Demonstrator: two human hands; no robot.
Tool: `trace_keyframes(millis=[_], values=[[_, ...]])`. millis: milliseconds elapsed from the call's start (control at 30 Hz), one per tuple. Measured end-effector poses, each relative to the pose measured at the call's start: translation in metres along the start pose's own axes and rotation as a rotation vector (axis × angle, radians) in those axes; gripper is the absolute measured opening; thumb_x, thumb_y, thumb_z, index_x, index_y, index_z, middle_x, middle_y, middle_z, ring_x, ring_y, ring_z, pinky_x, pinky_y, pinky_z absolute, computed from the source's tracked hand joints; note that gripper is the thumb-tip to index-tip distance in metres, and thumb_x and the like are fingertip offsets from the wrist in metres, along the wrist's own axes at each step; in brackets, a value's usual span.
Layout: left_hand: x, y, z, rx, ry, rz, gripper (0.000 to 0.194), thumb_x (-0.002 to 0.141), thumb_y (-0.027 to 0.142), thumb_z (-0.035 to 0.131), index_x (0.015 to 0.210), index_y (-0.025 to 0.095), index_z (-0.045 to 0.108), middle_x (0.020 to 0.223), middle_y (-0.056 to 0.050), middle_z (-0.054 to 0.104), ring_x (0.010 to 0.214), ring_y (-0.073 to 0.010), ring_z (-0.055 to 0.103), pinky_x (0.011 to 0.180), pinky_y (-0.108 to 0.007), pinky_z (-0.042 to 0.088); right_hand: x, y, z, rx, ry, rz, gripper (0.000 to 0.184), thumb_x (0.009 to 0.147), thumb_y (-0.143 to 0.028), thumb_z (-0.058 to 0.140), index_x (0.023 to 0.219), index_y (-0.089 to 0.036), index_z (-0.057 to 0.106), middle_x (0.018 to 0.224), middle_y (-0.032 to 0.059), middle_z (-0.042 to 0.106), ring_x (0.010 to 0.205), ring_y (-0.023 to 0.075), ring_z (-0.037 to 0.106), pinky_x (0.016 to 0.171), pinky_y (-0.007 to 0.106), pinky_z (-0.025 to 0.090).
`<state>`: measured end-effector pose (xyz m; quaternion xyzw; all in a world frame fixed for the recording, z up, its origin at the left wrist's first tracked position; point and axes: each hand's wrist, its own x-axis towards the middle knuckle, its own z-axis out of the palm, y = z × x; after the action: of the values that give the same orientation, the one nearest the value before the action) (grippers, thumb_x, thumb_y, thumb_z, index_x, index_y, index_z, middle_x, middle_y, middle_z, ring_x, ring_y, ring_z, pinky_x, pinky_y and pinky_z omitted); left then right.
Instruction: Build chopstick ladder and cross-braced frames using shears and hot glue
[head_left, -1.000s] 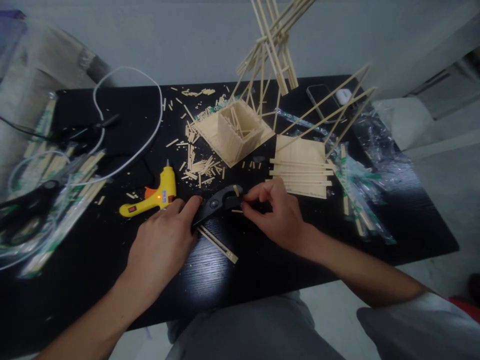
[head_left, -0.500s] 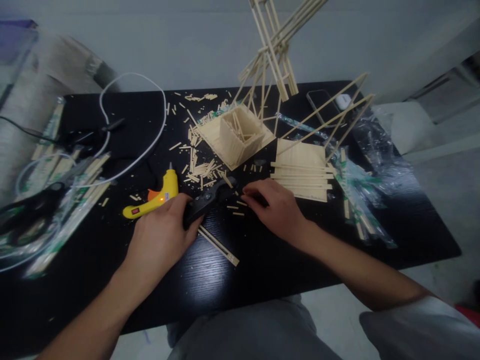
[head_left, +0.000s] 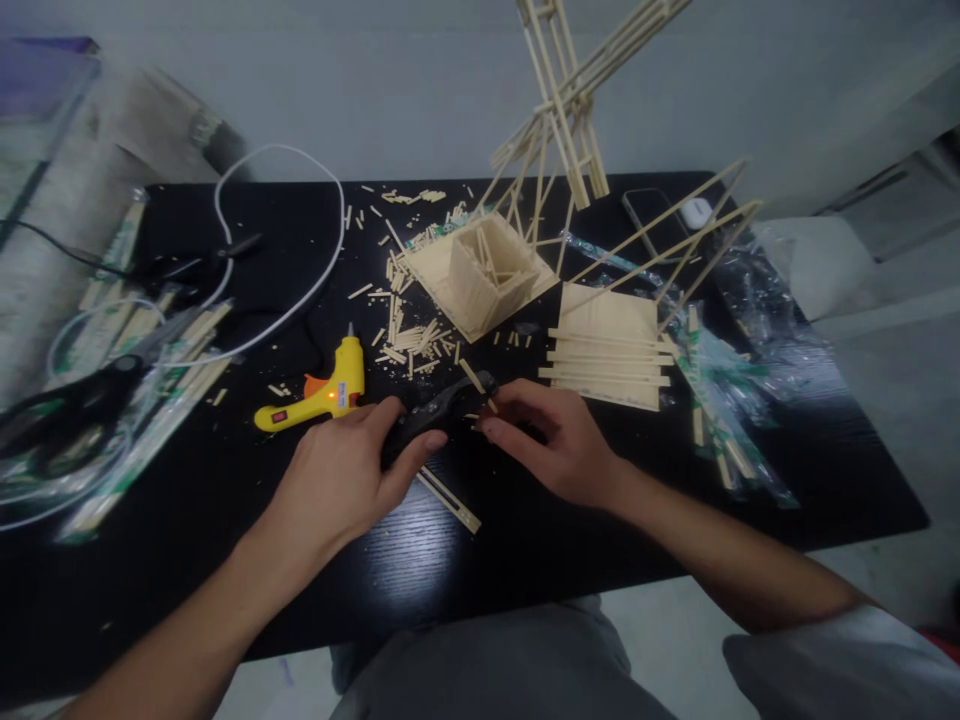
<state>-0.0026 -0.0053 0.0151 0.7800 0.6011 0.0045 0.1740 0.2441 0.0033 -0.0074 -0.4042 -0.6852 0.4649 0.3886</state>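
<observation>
While the left forearm slants in from the lower left of the frame, the left hand point(head_left: 349, 460), its back turned up, wraps its fingers round a black hand tool point(head_left: 421, 418) at the centre. Just right of centre, the right hand point(head_left: 559, 435) curls inward, fingers pinching a short wooden stick point(head_left: 472, 377) at the tool's head, over the worktop point(head_left: 570, 540).

I am wearing the only camera on my head, so this one view is looking forward and steeply down over the tabletop point(head_left: 555, 540). It is staying near enough to be framing my left grip point(head_left: 341, 475) and right grip point(head_left: 566, 440) centrally, with my lap point(head_left: 480, 670) filling the bottom and the wall point(head_left: 360, 90) the top.
</observation>
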Motion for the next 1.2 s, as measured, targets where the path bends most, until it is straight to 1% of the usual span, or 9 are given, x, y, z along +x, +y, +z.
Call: trace_keyframes(millis=[67, 133, 400, 567, 700, 833, 933, 1067, 1200], values=[[-0.001, 0.001, 0.000, -0.001, -0.017, -0.010, 0.046, 0.106, 0.059, 0.037, 0.089, 0.023, 0.059, 0.078, -0.007, 0.069, 0.075, -0.0290, 0.071, 0.065, -0.036, 0.043, -0.001, 0.000, 0.004, 0.094, 0.029, 0.077, 0.014, 0.103, -0.033, 0.069, 0.095, -0.021, 0.073, 0.082, -0.0004, 0.077, 0.069, 0.0148, 0.073, 0.064, 0.026, 0.060], [-0.002, 0.002, 0.000, 0.008, -0.029, -0.022, 0.047, 0.106, 0.060, 0.037, 0.091, 0.023, 0.061, 0.079, -0.007, 0.070, 0.076, -0.0296, 0.072, 0.065, -0.036, 0.043, -0.002, 0.002, 0.007, 0.125, 0.049, 0.103, 0.017, 0.104, -0.033, 0.068, 0.092, -0.021, 0.073, 0.080, -0.0007, 0.077, 0.066, 0.0139, 0.073, 0.062, 0.024, 0.059], [-0.001, 0.002, 0.002, 0.081, -0.073, -0.079, 0.053, 0.105, 0.067, 0.035, 0.092, 0.023, 0.063, 0.071, -0.007, 0.069, 0.075, -0.0319, 0.074, 0.063, -0.036, 0.039, -0.005, 0.002, 0.009, -0.087, 0.065, 0.067, 0.020, 0.105, -0.028, 0.065, 0.089, -0.019, 0.074, 0.079, 0.0007, 0.078, 0.070, 0.0145, 0.075, 0.061, 0.023, 0.054], [0.000, 0.003, 0.003, 0.060, -0.032, -0.043, 0.050, 0.103, 0.065, 0.038, 0.086, 0.023, 0.059, 0.073, -0.008, 0.070, 0.073, -0.0301, 0.073, 0.062, -0.035, 0.039, -0.003, -0.001, 0.006, -0.132, 0.045, 0.025, 0.031, 0.107, -0.024, 0.059, 0.078, -0.019, 0.068, 0.071, -0.0007, 0.070, 0.067, 0.0119, 0.067, 0.065, 0.023, 0.049], [0.000, 0.001, 0.002, -0.046, 0.005, 0.001, 0.047, 0.102, 0.063, 0.040, 0.082, 0.024, 0.056, 0.073, -0.007, 0.069, 0.070, -0.0283, 0.070, 0.063, -0.035, 0.039, -0.001, -0.003, 0.002, 0.065, -0.029, 0.091, 0.034, 0.108, -0.028, 0.058, 0.076, -0.019, 0.066, 0.067, -0.0024, 0.064, 0.061, 0.0108, 0.060, 0.060, 0.023, 0.045], [0.001, -0.005, 0.000, -0.168, 0.018, 0.072, 0.048, 0.102, 0.063, 0.043, 0.080, 0.023, 0.058, 0.070, -0.004, 0.066, 0.066, -0.0249, 0.066, 0.064, -0.034, 0.040, 0.001, -0.004, -0.002, 0.368, -0.135, 0.255, 0.034, 0.106, -0.043, 0.065, 0.085, -0.018, 0.071, 0.066, -0.0023, 0.062, 0.058, 0.0114, 0.056, 0.056, 0.024, 0.044], [0.002, -0.009, -0.002, -0.247, 0.013, 0.136, 0.048, 0.102, 0.062, 0.045, 0.078, 0.022, 0.059, 0.066, -0.002, 0.063, 0.063, -0.0218, 0.063, 0.064, -0.033, 0.040, 0.003, -0.003, -0.003, 0.552, -0.220, 0.327, 0.039, 0.102, -0.051, 0.072, 0.083, -0.016, 0.071, 0.062, -0.0026, 0.060, 0.054, 0.0109, 0.052, 0.055, 0.025, 0.042], [0.001, -0.009, -0.004, -0.288, -0.009, 0.146, 0.049, 0.103, 0.061, 0.046, 0.077, 0.022, 0.060, 0.065, -0.002, 0.063, 0.062, -0.0204, 0.063, 0.063, -0.032, 0.040, 0.003, 0.001, -0.002, 0.732, -0.265, 0.352, 0.038, 0.100, -0.048, 0.076, 0.082, -0.015, 0.071, 0.059, -0.0032, 0.058, 0.052, 0.0102, 0.051, 0.053, 0.024, 0.039], [0.000, -0.007, -0.004, -0.250, -0.046, 0.092, 0.051, 0.102, 0.064, 0.044, 0.080, 0.022, 0.063, 0.069, -0.004, 0.067, 0.066, -0.0228, 0.066, 0.065, -0.033, 0.041, 0.003, 0.004, -0.001, 0.778, -0.274, 0.357, 0.036, 0.101, -0.045, 0.076, 0.082, -0.015, 0.071, 0.058, -0.0036, 0.058, 0.052, 0.0097, 0.052, 0.053, 0.024, 0.039]])
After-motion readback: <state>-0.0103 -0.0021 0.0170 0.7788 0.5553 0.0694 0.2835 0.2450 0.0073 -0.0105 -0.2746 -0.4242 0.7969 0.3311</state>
